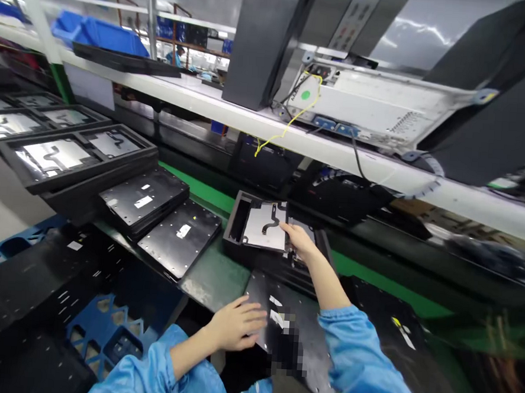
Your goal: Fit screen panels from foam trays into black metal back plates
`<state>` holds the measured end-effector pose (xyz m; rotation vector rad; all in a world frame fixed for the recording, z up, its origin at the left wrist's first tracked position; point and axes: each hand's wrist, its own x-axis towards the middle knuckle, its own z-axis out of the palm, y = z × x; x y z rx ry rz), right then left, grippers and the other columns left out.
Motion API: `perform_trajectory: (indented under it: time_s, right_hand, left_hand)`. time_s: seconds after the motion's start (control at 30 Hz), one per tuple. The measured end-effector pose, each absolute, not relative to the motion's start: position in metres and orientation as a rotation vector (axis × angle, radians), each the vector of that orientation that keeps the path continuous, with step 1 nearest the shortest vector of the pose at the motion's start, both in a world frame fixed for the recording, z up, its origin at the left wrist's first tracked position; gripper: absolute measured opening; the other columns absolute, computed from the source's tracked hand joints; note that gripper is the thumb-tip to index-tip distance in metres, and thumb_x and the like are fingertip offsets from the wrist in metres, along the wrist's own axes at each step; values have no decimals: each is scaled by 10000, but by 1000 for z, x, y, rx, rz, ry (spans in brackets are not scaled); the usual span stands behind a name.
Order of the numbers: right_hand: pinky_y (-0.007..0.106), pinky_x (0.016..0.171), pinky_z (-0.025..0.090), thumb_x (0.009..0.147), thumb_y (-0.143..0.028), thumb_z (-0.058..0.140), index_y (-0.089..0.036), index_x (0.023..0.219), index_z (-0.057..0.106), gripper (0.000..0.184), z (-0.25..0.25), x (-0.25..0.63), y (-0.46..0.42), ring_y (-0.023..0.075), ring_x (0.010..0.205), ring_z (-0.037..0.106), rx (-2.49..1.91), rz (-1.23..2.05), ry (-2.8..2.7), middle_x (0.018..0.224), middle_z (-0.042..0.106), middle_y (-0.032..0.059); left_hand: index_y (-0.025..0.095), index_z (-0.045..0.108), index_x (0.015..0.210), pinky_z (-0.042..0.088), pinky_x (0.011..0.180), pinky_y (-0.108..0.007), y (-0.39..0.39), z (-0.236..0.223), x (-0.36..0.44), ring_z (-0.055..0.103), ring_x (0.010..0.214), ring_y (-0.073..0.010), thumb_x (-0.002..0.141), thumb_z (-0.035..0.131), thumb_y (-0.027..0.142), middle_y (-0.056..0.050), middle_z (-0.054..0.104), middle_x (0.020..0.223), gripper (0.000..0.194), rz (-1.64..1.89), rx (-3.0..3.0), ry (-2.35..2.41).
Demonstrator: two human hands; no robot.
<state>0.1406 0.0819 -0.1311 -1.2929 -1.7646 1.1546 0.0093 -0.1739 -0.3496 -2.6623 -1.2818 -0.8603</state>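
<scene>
My right hand (301,240) reaches into a black foam tray (234,227). Its fingers are closed at the right edge of a flat silver panel (260,227) that has a dark ribbon cable on its face; the thumb is hidden. Nearer to me, my left hand (237,324) is open with fingers outstretched at the left edge of a black plate (310,327). That plate carries white labels and lies tilted between my forearms. Whether the left fingertips press on it I cannot tell.
Stacked black plates (180,239) lie to the left on the green bench (213,276). Beyond them, foam trays (78,155) hold more silver panels. Another black plate (392,323) is at right. A white shelf edge (197,100) crosses above, with a yellow cable (288,127) hanging down.
</scene>
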Motion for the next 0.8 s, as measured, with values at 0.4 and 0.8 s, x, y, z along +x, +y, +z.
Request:
perform_trajectory:
  time_s: [0.4,0.8]
  right_hand:
    - [350,809,446,930,-498,740,-89,1135,793,461,-132,118,79,179,818,605,-1309,819,-1880,886,735,47]
    - [302,614,413,918,-774,710,-209,1214,799,644,-244,324,-131,177,698,572,-1592,552,-1166,899,695,42]
  left_hand:
    - [282,621,1584,384,1398,-492,-172,-352,5,515,1614,-201,1150,454,487,12,608,1675,508,-848,-2710,-1307]
    - [255,587,1616,389,1374,-610,-168,-349,4,435,1665,-329,995,702,348,-89,477,1778,639,-1001,-2679,-1492]
